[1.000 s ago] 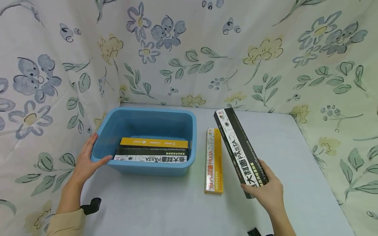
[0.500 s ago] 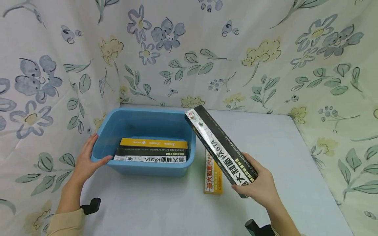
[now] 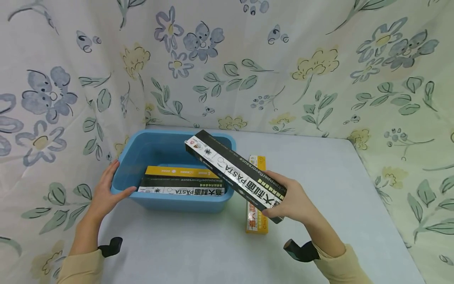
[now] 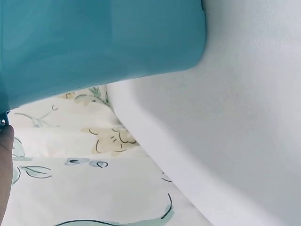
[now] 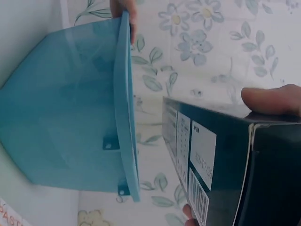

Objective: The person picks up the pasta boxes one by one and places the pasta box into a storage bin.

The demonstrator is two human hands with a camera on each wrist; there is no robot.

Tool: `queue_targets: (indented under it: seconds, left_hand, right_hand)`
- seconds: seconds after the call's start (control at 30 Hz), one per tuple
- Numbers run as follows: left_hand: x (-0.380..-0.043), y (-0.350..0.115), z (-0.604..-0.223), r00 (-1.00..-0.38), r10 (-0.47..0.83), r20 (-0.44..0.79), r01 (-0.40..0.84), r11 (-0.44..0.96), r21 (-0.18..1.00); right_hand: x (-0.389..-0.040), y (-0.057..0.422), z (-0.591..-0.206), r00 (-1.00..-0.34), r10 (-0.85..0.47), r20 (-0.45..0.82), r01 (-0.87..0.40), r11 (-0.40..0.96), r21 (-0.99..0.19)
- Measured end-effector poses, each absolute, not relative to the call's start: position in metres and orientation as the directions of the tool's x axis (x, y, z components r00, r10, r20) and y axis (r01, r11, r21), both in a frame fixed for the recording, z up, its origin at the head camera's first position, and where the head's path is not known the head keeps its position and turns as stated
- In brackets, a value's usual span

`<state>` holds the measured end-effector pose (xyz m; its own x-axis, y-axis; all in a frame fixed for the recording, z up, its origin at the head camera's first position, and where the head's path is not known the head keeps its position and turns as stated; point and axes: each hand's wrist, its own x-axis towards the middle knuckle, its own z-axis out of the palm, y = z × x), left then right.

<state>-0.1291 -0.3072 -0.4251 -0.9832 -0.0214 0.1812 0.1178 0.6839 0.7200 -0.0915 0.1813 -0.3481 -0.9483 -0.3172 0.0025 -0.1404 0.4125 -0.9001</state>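
My right hand (image 3: 296, 199) grips the near end of a black-and-white pasta box (image 3: 232, 169), thumb on one side and fingers on the other. The box slants up to the left, its far end over the blue plastic tub (image 3: 156, 201). In the right wrist view the thumb (image 5: 270, 100) lies along the dark box (image 5: 235, 146). At the tub's left front corner my left hand (image 3: 106, 193) rests with spread fingers along the rim and the thumb over the front edge. Inside the tub lie a yellow-topped box (image 3: 170, 170) and another black-and-white pasta box (image 3: 181, 187).
A yellow-and-white chicken curry pasta box (image 3: 261, 225) lies on the white table (image 3: 198, 244) right of the tub, partly hidden beneath the held box. Floral cloth (image 3: 269, 79) hangs behind the table and along both sides.
My right hand has carried the black-and-white pasta box leftward, across the yellow box and over the tub's right side, tilting it flatter. The left hand has stayed at the tub's corner.
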Motion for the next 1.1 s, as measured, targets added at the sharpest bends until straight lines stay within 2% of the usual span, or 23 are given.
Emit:
queue_targets:
  seconds: [0.37,0.67,0.93,1.1]
  left_hand:
    - [-0.129,-0.307,-0.424,-0.982,-0.022,0.188,0.123,0.683,0.72]
    - [-0.129,-0.307,-0.425,-0.984,-0.032,0.175,0.104,0.694,0.712]
    - [-0.129,-0.307,-0.426,-0.984,-0.029,0.173,0.105,0.695,0.712]
    - [-0.128,-0.307,-0.426,-0.984,-0.032,0.173,0.103,0.691,0.715]
  right_hand:
    - [-0.133,0.156,-0.344,-0.895,-0.443,-0.044,-0.166,0.424,-0.89]
    - [-0.16,0.118,-0.343,-0.849,-0.528,-0.027,-0.267,0.472,-0.84]
    - [-0.183,0.095,-0.332,-0.822,-0.566,-0.059,-0.371,0.612,-0.699]
    - [-0.2,0.082,-0.325,-0.777,-0.625,-0.074,-0.473,0.658,-0.586]
